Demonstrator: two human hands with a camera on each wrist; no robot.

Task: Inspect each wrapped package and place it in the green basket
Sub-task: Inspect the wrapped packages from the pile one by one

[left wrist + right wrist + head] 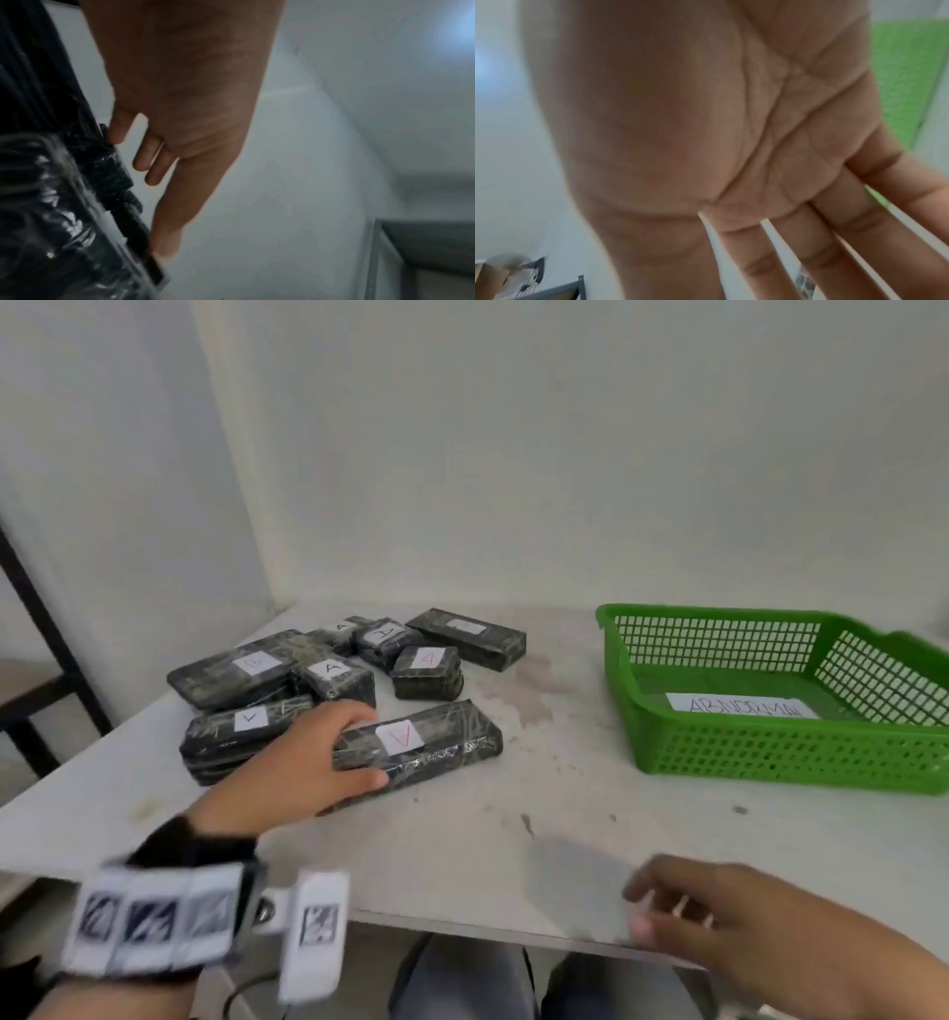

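Several black packages wrapped in clear film, each with a white label, lie piled at the table's back left. The nearest is a long package with a red A on its label. My left hand grips that package's left end, fingers over the far side and thumb on the near side. In the left wrist view the left hand lies against the shiny long package. My right hand hovers over the table's front edge, fingers spread and holding nothing; the right wrist view shows that hand's bare palm. The green basket stands at the right.
A white paper slip marked ABNORMAL lies on the green basket's floor, with no package visible inside. The grey table is stained in the middle. A dark metal frame stands to the left beyond the table. Walls close in behind.
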